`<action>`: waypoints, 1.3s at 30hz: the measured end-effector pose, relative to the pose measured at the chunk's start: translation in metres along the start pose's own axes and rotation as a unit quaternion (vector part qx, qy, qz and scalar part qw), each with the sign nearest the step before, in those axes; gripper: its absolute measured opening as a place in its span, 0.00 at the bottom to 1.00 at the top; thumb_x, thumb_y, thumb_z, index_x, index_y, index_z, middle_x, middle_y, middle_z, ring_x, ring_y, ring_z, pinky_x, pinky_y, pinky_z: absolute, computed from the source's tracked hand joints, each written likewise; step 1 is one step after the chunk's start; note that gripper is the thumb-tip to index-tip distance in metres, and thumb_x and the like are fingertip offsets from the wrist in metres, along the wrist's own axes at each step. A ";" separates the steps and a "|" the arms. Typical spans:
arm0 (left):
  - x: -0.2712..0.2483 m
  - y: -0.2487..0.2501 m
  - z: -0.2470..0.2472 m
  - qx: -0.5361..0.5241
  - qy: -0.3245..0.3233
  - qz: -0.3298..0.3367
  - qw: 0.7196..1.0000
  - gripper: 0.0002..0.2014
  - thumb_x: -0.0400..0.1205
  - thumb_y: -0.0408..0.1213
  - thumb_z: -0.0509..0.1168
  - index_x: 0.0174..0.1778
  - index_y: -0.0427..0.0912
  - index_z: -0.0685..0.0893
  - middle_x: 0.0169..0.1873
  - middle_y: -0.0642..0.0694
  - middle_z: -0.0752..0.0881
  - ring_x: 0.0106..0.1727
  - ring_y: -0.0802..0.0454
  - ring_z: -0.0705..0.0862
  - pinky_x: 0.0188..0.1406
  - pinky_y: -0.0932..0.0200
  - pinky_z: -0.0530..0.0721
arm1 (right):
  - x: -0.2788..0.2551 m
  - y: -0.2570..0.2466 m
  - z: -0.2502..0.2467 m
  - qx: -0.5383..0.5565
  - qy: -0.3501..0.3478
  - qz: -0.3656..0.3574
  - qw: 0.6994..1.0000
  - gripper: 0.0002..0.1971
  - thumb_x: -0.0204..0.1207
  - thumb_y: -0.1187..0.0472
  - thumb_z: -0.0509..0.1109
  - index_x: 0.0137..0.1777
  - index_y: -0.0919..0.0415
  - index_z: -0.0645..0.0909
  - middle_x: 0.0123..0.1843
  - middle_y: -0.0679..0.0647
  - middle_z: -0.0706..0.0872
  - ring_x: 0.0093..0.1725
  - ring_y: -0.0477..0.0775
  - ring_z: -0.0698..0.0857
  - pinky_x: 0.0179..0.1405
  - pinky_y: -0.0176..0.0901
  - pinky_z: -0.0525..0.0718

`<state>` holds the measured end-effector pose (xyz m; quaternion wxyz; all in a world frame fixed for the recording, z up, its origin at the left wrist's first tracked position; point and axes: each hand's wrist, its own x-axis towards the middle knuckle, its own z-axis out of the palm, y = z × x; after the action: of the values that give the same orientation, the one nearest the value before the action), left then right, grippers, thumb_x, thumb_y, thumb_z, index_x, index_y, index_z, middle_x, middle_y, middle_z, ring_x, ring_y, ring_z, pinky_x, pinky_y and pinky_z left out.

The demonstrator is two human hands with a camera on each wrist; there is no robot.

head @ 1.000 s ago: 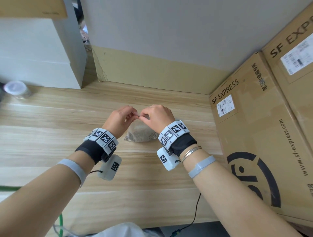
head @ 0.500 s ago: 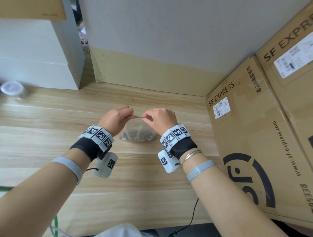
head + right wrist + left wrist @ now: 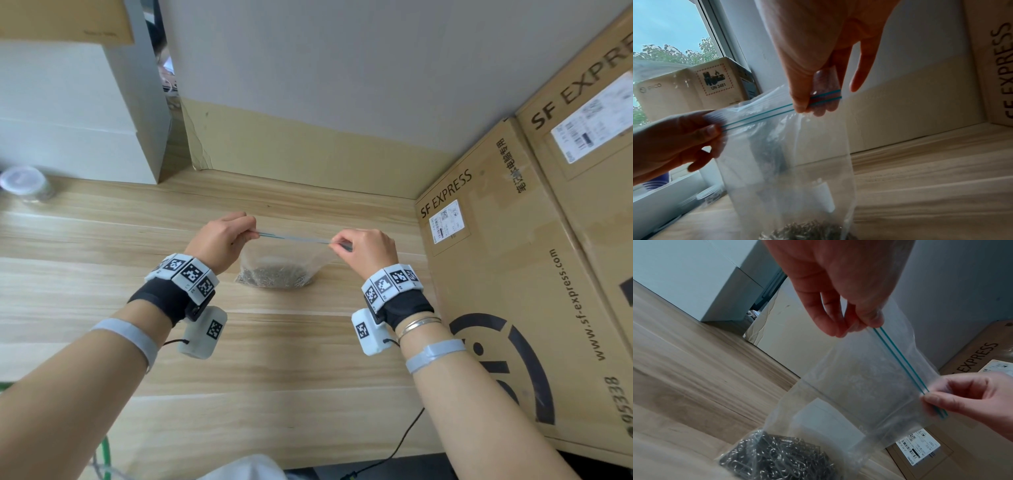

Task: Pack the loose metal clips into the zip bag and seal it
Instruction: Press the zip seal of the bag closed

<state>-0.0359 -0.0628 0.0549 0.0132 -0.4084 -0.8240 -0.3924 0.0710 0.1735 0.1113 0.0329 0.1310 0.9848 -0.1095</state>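
Item one, my left hand [image 3: 219, 240]: thumb and fingers curled tight, pinching the left end of the zip bag [image 3: 281, 257] at its teal seal strip [image 3: 900, 360]. Item two, my right hand [image 3: 366, 250]: likewise pinched narrow, thumb against fingers, on the right end of the same strip, with one finger left pointing straight down in the right wrist view. The strip runs taut between my two hands as two teal lines lying close together; I cannot tell whether they are pressed fully closed. Item three, the bag: clear plastic, hanging from my fingers with its bottom resting on the wooden table [image 3: 274, 359], between and slightly beyond my wrists. Item four, metal clips [image 3: 777, 457]: a grey heap settled in the bottom of the bag, below both hands. Item five, surroundings: brown cardboard boxes [image 3: 513, 274] printed SF EXPRESS stand to my right, a white box [image 3: 68, 113] sits at the far left, and a small lidded jar [image 3: 24, 181] stands at the table's left edge, well apart from the bag.
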 end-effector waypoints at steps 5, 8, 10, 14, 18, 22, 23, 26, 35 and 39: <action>0.001 -0.004 -0.001 -0.002 0.001 -0.024 1.000 0.11 0.79 0.47 0.52 0.34 0.47 0.68 0.28 0.45 0.74 0.27 0.44 0.73 0.23 0.49 0.77 | 0.002 0.013 0.006 0.034 0.017 0.008 0.999 0.07 0.76 0.53 0.68 0.45 0.51 0.87 0.40 0.53 0.91 0.41 0.58 0.88 0.43 0.50 0.86; 0.001 -0.003 -0.002 -0.010 0.001 -0.026 1.000 0.11 0.79 0.46 0.52 0.34 0.46 0.69 0.28 0.47 0.74 0.27 0.44 0.74 0.23 0.48 0.78 | 0.002 0.015 0.009 0.061 0.037 -0.010 0.997 0.07 0.76 0.56 0.69 0.48 0.55 0.88 0.42 0.55 0.92 0.42 0.58 0.89 0.45 0.50 0.87; 0.002 -0.003 -0.001 -0.014 0.004 -0.029 0.999 0.12 0.79 0.46 0.52 0.34 0.44 0.70 0.28 0.47 0.74 0.26 0.45 0.74 0.24 0.49 0.77 | 0.003 0.015 0.008 0.071 0.042 -0.017 0.996 0.08 0.76 0.58 0.70 0.50 0.58 0.88 0.43 0.56 0.92 0.43 0.57 0.89 0.47 0.47 0.87; 0.004 -0.002 -0.001 -0.013 0.004 -0.047 0.999 0.16 0.79 0.46 0.52 0.34 0.38 0.73 0.28 0.47 0.74 0.27 0.45 0.74 0.25 0.52 0.75 | 0.008 0.016 0.009 0.074 0.024 0.005 0.997 0.08 0.77 0.58 0.68 0.49 0.60 0.86 0.39 0.58 0.91 0.40 0.58 0.89 0.47 0.49 0.87; 0.006 0.001 0.001 -0.016 -0.001 -0.060 0.998 0.14 0.81 0.37 0.58 0.33 0.31 0.76 0.30 0.46 0.75 0.25 0.50 0.71 0.28 0.57 0.71 | 0.014 0.017 0.010 0.057 -0.006 0.037 0.998 0.10 0.78 0.54 0.66 0.48 0.61 0.84 0.39 0.59 0.90 0.41 0.59 0.87 0.47 0.48 0.85; 0.005 0.004 0.004 -0.028 -0.010 -0.105 0.994 0.09 0.81 0.35 0.59 0.38 0.34 0.77 0.36 0.45 0.77 0.29 0.46 0.78 0.27 0.53 0.81 | 0.017 0.024 0.011 0.125 -0.015 0.078 0.989 0.12 0.74 0.50 0.70 0.45 0.61 0.82 0.39 0.52 0.85 0.41 0.53 0.83 0.44 0.41 0.81; 0.005 0.004 0.003 -0.038 -0.012 -0.125 0.991 0.09 0.82 0.36 0.58 0.41 0.34 0.77 0.38 0.45 0.77 0.31 0.45 0.80 0.27 0.53 0.82 | 0.017 0.025 0.012 0.180 -0.024 0.088 0.979 0.12 0.73 0.51 0.71 0.48 0.60 0.81 0.43 0.50 0.84 0.44 0.50 0.82 0.46 0.39 0.77; 0.003 0.004 0.007 -0.067 -0.027 -0.189 0.979 0.11 0.82 0.38 0.57 0.52 0.35 0.77 0.46 0.46 0.77 0.35 0.51 0.80 0.30 0.65 0.78 | 0.016 0.027 0.022 0.302 -0.127 0.120 0.937 0.24 0.74 0.49 0.69 0.68 0.54 0.72 0.65 0.50 0.78 0.63 0.47 0.76 0.61 0.41 0.71; -0.010 -0.022 0.040 -0.143 -0.057 -0.339 0.928 0.20 0.79 0.41 0.62 0.65 0.39 0.69 0.43 0.44 0.89 0.39 0.44 0.88 0.27 0.57 0.86 | 0.018 0.014 0.077 0.432 -0.104 0.207 0.872 0.10 0.78 0.53 0.66 0.39 0.54 0.84 0.50 0.57 0.90 0.47 0.47 0.85 0.59 0.38 0.78; -0.008 -0.024 0.041 -0.181 -0.005 -0.399 0.899 0.26 0.81 0.35 0.61 0.73 0.50 0.58 0.30 0.47 0.86 0.32 0.48 0.86 0.22 0.59 0.83 | 0.022 0.015 0.083 0.408 -0.087 0.261 0.870 0.07 0.73 0.62 0.68 0.38 0.52 0.73 0.31 0.48 0.87 0.35 0.46 0.85 0.34 0.34 0.74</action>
<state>-0.0347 -0.0494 0.0085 -0.2227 -0.0432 -0.8326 -0.5054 0.0568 0.1741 0.0249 0.0892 0.3755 0.7752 -0.5002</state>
